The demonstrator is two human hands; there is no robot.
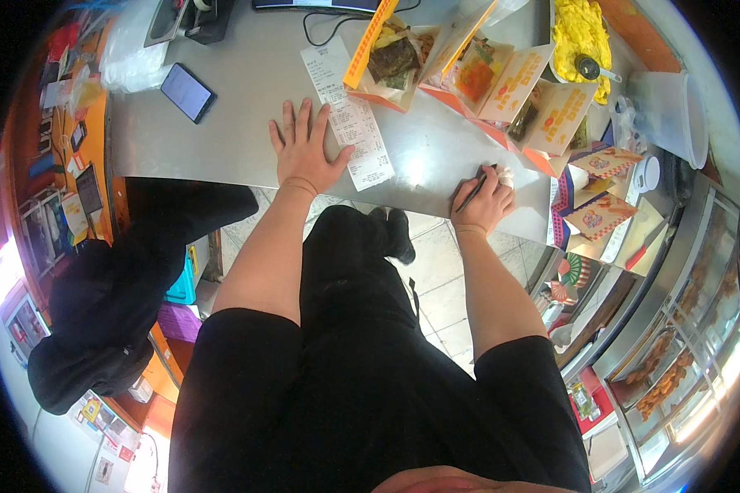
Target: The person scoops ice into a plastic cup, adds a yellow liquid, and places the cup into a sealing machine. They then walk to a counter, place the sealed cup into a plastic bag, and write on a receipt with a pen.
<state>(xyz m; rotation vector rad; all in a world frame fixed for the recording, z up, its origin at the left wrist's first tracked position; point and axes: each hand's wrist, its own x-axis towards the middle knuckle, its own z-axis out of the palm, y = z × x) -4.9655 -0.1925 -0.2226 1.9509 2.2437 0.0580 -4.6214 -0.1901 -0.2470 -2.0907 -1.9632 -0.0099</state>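
Observation:
My left hand (305,154) lies palm down on the stainless-steel counter (222,138), its fingers spread. Its thumb touches the left edge of a long printed paper receipt (353,120). In my right hand (488,206), resting near the counter's front edge, is a slim black pen (470,197). A small crumpled white wad (504,177), perhaps tissue, shows by its fingers. Beyond the receipt stand open takeaway cartons: one (391,92) holds food with seaweed, another (468,98) something orange-topped. A third carton (549,126) sits nearest my right hand, its lid up.
A smartphone (188,92) and clear plastic bags (132,52) lie at left. At right are a tray of yellow food (579,43), a plastic tub (669,117), printed paper pouches (601,215) and a glass food display (672,345). A person in black (117,296) is at left.

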